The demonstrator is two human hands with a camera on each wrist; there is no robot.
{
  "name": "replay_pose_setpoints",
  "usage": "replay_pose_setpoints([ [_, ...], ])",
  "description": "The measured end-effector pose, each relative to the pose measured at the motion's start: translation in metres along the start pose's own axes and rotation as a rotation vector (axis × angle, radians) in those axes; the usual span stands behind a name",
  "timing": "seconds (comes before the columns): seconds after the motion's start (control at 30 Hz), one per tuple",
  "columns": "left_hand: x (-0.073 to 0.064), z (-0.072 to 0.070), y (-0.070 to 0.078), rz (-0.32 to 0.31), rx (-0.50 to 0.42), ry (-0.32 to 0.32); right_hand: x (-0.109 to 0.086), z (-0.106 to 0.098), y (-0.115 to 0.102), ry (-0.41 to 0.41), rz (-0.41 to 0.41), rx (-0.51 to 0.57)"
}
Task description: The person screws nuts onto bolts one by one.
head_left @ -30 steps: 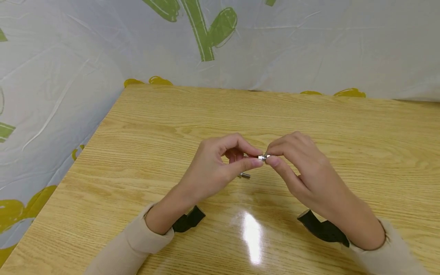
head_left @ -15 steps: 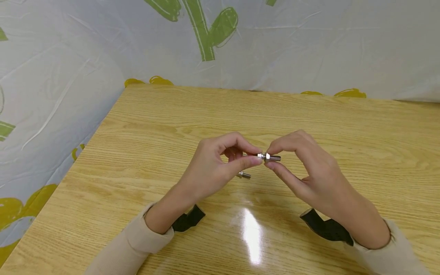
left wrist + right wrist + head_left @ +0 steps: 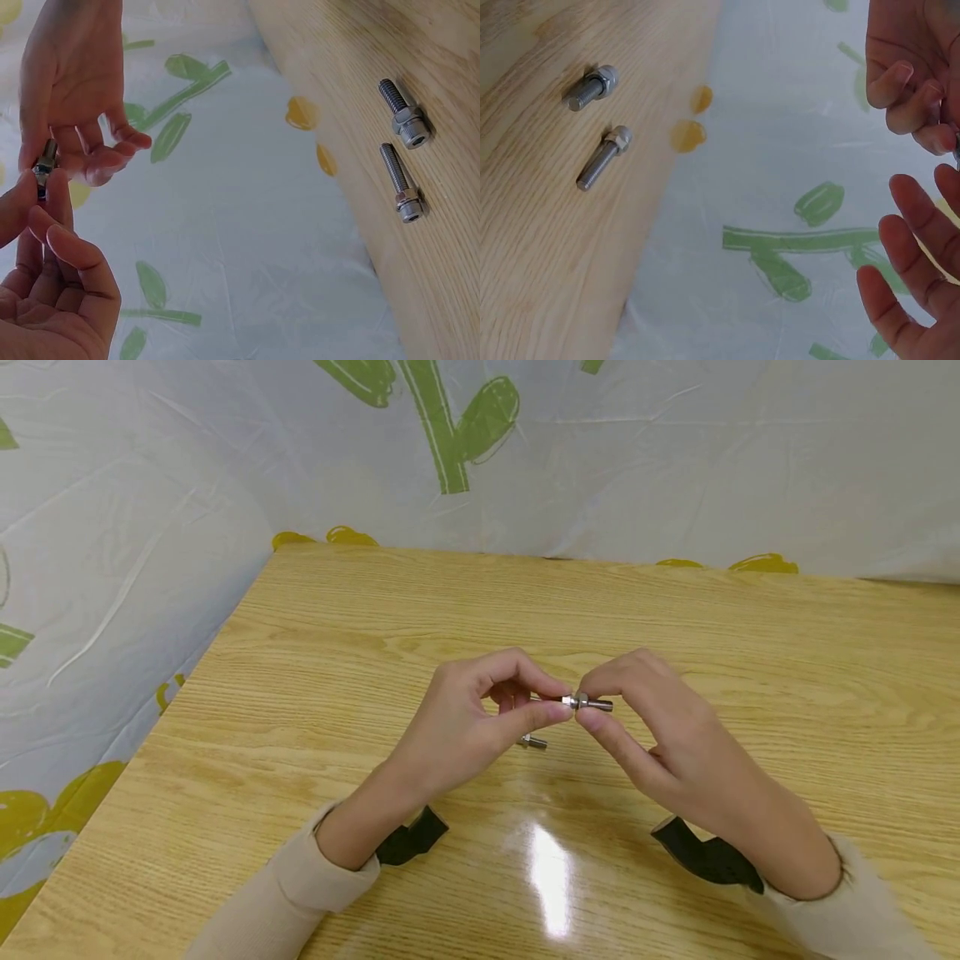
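My left hand pinches the head end of a silvery metal bolt between thumb and index finger, holding it level above the table. Thumb and index fingertip of my right hand sit on either side of a hex nut on that bolt's shaft. The threaded end sticks out to the right past the nut. In the left wrist view the held bolt shows between both hands' fingertips. In the right wrist view the left hand appears at the top, and the right hand's other fingers are spread.
Two more bolts, each with a nut near its head, lie on the wooden table: a thicker bolt and a slimmer bolt. In the head view they are partly hidden by the left hand. A leaf-patterned cloth hangs behind the table.
The right fingers have drawn back from over the bolt's end, baring the shaft, and have shifted and turned slightly at the nut. The left hand has stayed nearly still.
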State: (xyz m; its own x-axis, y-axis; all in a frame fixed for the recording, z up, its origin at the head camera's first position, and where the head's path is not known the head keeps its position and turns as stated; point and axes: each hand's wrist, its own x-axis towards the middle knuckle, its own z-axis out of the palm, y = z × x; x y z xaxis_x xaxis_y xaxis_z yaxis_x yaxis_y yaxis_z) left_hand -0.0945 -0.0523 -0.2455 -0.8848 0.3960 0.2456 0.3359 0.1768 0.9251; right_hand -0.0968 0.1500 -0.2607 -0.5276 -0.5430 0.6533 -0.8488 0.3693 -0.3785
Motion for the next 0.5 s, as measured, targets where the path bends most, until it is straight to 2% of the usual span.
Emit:
replay_pose_setpoints([
  [0.13,0.000,0.000,0.001,0.002,-0.004,-0.005,-0.002,0.000,0.000,-0.020,0.046,-0.007],
  [0.27,0.000,0.000,0.001,0.009,0.002,-0.002,-0.013,0.001,0.013,-0.036,0.092,-0.002],
  [0.33,0.000,0.000,0.001,0.015,0.004,0.000,-0.018,0.003,0.021,-0.017,0.075,0.017],
  [0.5,-0.001,0.000,0.000,0.023,-0.012,0.002,-0.024,0.007,0.031,0.052,-0.030,0.067],
])
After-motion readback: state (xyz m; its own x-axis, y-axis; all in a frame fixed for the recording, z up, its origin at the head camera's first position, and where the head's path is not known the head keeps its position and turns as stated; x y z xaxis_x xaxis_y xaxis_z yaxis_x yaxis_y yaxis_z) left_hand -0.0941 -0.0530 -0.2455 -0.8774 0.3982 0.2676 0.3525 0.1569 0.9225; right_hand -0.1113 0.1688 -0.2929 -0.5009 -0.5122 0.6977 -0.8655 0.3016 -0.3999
